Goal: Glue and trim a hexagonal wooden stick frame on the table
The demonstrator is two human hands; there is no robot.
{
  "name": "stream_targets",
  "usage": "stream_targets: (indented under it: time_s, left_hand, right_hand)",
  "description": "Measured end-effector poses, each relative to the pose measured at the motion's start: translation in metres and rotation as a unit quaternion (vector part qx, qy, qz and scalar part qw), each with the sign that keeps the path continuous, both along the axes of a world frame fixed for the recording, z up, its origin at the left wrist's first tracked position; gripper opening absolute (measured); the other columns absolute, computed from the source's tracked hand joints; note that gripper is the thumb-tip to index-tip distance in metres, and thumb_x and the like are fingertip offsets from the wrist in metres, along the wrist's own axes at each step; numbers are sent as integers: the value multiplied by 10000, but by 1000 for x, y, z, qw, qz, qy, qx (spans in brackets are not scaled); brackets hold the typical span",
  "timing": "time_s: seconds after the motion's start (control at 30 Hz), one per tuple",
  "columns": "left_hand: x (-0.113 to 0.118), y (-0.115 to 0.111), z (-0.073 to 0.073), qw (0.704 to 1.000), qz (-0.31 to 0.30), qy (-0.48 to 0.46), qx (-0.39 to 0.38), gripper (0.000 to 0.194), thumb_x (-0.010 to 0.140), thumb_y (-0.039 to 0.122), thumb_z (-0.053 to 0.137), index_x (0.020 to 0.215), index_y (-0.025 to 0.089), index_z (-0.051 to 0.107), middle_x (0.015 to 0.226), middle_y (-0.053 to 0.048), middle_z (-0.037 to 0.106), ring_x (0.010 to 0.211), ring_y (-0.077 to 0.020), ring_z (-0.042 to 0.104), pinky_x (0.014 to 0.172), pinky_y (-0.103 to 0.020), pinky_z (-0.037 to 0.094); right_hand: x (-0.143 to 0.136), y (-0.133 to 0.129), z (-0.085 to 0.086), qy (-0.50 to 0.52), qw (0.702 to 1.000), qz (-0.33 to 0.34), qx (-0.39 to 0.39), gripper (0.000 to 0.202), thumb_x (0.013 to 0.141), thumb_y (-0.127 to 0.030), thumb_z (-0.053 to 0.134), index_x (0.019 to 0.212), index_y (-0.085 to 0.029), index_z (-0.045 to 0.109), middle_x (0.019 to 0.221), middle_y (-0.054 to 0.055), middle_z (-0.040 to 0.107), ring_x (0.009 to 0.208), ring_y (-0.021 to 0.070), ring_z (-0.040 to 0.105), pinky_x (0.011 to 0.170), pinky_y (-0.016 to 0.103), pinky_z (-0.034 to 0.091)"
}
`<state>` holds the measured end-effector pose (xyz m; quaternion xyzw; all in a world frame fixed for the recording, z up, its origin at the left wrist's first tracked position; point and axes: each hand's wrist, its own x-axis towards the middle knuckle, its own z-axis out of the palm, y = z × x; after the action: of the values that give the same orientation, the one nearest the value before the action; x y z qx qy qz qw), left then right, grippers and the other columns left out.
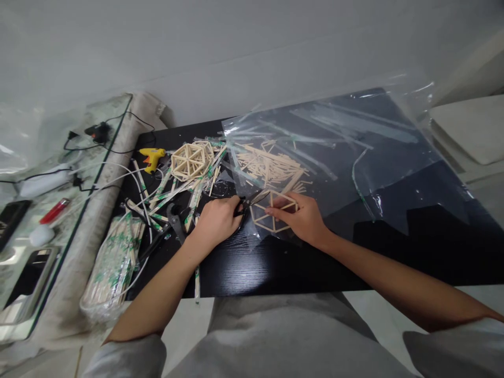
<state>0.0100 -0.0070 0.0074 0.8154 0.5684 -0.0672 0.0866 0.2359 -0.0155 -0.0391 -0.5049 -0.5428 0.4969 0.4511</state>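
Viewed remotely, I see the stick hexagon (273,222) over the bench (236,273), pinched by the fingers of the right hand (307,218), just right of the left hand (218,218), whose fingers curl around dark scissors (258,198), long axis slanting toward the hexagon's upper-left side.

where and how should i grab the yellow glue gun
Probably best by its handle, coming from the near side: the glue gun lies with that handle pointing toward you, the orange trigger at its left.

The right hand's fingers (282,214) partly hide the wooden frame (273,222).
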Motion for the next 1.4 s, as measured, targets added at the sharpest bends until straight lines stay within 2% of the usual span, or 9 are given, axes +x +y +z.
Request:
stream_targets:
  time_s: [0.27, 0.53, 0.9, 1.4]
  left_hand:
    - [0, 0, 4, 1000, -4, 19, -2, 127, 946, 221, 543, 1008, 188, 649, 977, -109, 768, 921, -276, 740, 757, -332, 492]
    - [-2, 0, 3, 1000, 0, 6, 20, 118, 950, 279, 554, 972, 193, 633, 990, -96, 765, 914, -293, 740, 703, -352, 455]
    - [4, -4, 5, 999, 22, 22, 28, 146, 964, 284, 522, 997, 195, 633, 1001, -74, 763, 913, -276, 735, 690, -350, 431]
    - [2, -4, 2, 999, 14, 8, 31, 158, 951, 272, 522, 998, 189, 647, 969, -84, 757, 897, -277, 728, 684, -343, 429]
  right_hand:
    - [1, 0, -1, 4, 1000, 4, 1, 331, 690, -508, 914, 777, -234, 751, 766, 42, 779, 669, 239, 739, 673, 382, 636]
    - [0, -1, -1, 3, 1000, 5, 7, 329, 704, -511, 908, 782, -231, 754, 786, 46, 788, 710, 245, 756, 723, 384, 645]
    - [-1, -2, -4, 23, 1000, -2, 17, 355, 690, -518, 917, 783, -218, 754, 766, 38, 784, 628, 216, 736, 616, 335, 638]
    - [-1, -3, -5, 28, 999, 2, 21, 341, 698, -500, 918, 790, -214, 757, 762, 36, 780, 659, 217, 746, 658, 338, 643]
